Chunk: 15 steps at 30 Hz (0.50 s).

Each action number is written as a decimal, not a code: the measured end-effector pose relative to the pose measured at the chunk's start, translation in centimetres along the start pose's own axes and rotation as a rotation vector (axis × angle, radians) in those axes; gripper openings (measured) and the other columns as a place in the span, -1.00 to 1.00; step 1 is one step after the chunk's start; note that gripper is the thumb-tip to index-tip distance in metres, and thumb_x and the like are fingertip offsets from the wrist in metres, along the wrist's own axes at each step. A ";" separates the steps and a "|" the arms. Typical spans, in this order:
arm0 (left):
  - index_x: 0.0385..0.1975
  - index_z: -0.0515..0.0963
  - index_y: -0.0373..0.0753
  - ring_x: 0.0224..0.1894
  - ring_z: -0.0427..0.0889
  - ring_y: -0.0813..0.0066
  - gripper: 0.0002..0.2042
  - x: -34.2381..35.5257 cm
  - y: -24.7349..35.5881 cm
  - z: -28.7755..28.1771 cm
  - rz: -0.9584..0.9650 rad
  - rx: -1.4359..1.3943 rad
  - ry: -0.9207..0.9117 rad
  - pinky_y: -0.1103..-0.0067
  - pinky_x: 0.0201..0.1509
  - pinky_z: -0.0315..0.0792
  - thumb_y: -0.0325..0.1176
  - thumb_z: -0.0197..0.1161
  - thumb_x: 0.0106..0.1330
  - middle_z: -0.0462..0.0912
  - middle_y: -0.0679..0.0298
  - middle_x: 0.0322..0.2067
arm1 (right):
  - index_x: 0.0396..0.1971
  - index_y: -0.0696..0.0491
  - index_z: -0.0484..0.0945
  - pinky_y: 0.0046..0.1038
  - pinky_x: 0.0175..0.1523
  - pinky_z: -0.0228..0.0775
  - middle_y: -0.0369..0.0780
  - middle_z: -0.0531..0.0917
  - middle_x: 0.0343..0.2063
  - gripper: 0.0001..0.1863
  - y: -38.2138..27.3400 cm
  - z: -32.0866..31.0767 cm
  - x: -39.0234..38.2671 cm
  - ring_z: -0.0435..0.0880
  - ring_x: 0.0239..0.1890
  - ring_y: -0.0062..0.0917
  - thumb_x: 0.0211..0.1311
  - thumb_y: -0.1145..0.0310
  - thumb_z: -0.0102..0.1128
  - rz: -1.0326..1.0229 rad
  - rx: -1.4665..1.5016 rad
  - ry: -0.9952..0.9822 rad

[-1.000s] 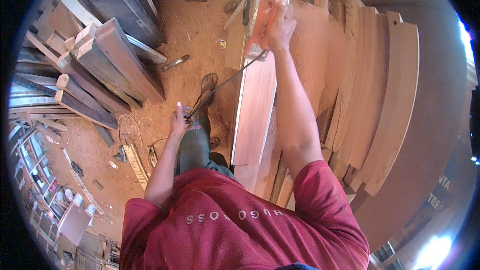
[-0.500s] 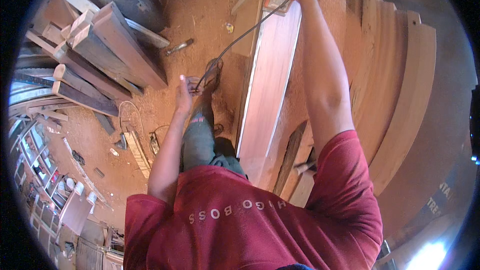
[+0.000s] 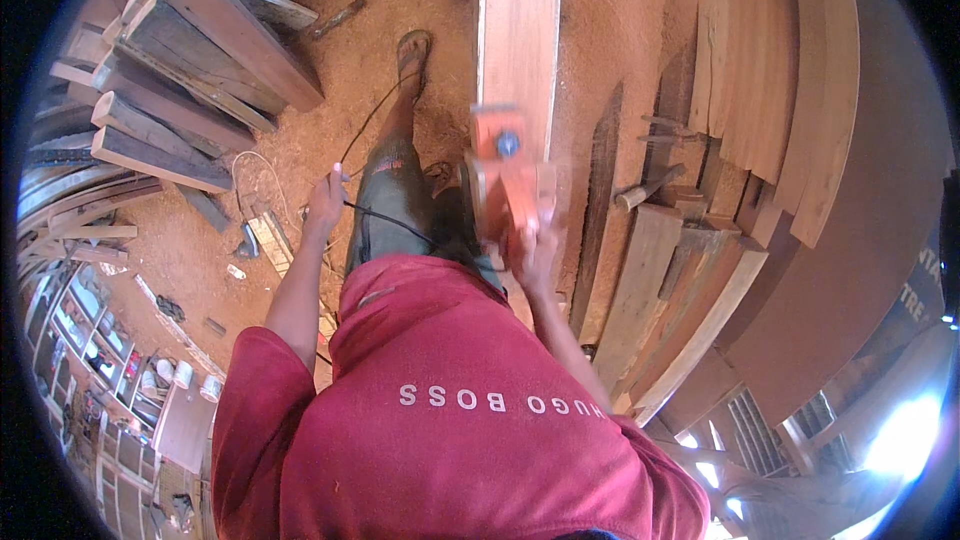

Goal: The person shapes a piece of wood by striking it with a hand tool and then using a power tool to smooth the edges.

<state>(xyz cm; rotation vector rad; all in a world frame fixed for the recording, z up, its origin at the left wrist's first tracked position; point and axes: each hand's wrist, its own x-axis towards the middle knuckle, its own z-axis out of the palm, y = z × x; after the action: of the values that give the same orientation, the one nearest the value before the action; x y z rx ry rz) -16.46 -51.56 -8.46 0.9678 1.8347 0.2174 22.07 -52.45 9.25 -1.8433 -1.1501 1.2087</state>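
Observation:
An orange electric hand planer (image 3: pixel 508 195) with a blue knob sits on a long reddish board (image 3: pixel 518 30), close in front of my body and slightly blurred by motion. My right hand (image 3: pixel 534 252) is wrapped round its rear handle. Off to the left, my left hand (image 3: pixel 324 202) is closed on the planer's black power cord (image 3: pixel 385 215), holding it away from the board. One stretch of cord runs from this hand toward the planer, and another loops past my leg.
Several thick timbers (image 3: pixel 235 25) are stacked at the far left. Curved planks (image 3: pixel 815 90) lie along the right, with shorter beams (image 3: pixel 640 270) and a wooden-handled tool (image 3: pixel 650 187) nearer. My sandalled foot (image 3: pixel 412 50) stands on the sawdust-covered floor left of the board.
My right hand has drawn the planer back along the board from its far end toward my body. My left hand has shifted left and a little nearer, still with the cord.

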 end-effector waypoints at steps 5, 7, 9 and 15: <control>-0.23 0.62 -0.38 -0.50 0.59 0.37 -0.32 -1.9 1.9 0.9 -0.040 -0.078 -0.017 0.42 -0.28 0.46 0.18 -0.24 0.55 0.55 0.19 -0.66 | -0.24 0.22 0.57 -0.50 -0.62 0.30 -0.29 0.54 -0.66 -0.30 0.3 -0.7 -2.1 0.53 -0.68 -0.60 0.44 -0.24 -0.13 0.070 0.065 -0.024; -0.21 0.63 -0.37 -0.46 0.62 0.31 -0.30 -1.9 2.0 0.3 -0.079 -0.106 -0.006 0.39 -0.24 0.48 0.20 -0.26 0.54 0.58 0.14 -0.62 | -0.40 0.18 0.57 -0.44 -0.57 0.31 -0.28 0.52 -0.70 -0.36 -2.0 -0.1 1.4 0.51 -0.68 -0.56 0.48 -0.15 -0.14 0.063 0.045 -0.025; -0.17 0.65 -0.35 -0.39 0.68 0.19 -0.26 -1.6 2.4 -0.4 -0.135 -0.116 -0.012 0.33 -0.14 0.50 0.26 -0.29 0.51 0.65 0.05 -0.55 | -0.38 0.20 0.60 -0.37 -0.47 0.39 -0.21 0.54 -0.66 -0.36 -5.0 1.3 6.4 0.56 -0.59 -0.48 0.49 -0.13 -0.16 0.023 0.066 0.062; -0.16 0.64 -0.40 -0.44 0.67 0.30 -0.25 0.5 1.8 -0.9 -0.219 -0.339 0.081 0.40 -0.19 0.49 0.24 -0.30 0.52 0.65 0.05 -0.56 | -0.25 0.18 0.62 -0.51 -0.55 0.35 -0.24 0.56 -0.59 -0.42 -8.7 4.1 21.9 0.53 -0.63 -0.62 0.55 -0.05 -0.18 -0.447 -0.201 0.149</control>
<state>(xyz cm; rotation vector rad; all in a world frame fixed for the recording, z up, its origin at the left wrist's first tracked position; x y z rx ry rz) -16.33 -49.75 -7.41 0.5263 1.8838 0.4215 19.72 -28.76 7.24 -1.6586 -1.5381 0.7134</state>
